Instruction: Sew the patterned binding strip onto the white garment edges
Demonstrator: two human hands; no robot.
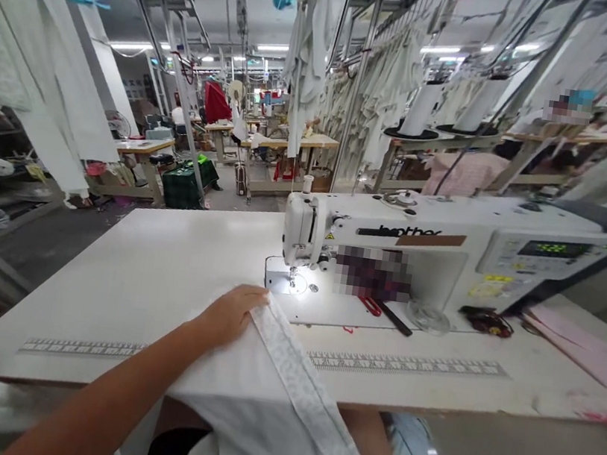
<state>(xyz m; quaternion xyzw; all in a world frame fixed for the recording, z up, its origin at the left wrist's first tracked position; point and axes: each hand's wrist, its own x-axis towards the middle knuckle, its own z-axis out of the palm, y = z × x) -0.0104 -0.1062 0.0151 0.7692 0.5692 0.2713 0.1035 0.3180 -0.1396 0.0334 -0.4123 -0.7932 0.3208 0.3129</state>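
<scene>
White fabric (pixel 278 408), lower centre of frame: your left hand (pixel 229 313) pinches its top corner, your hidden right hand's grip cannot be told, and weight overhanging the table (pixel 162 268) could drag it askew should you slacken.

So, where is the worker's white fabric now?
In the head view, the white fabric lies lower centre, draped over the table's near edge, its top corner at the left hand, near the sewing machine.

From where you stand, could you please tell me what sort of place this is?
Most likely a sewing workshop: a sewing machine on the table, white thread cones behind it, and rows of pale hanging cloth.
</scene>
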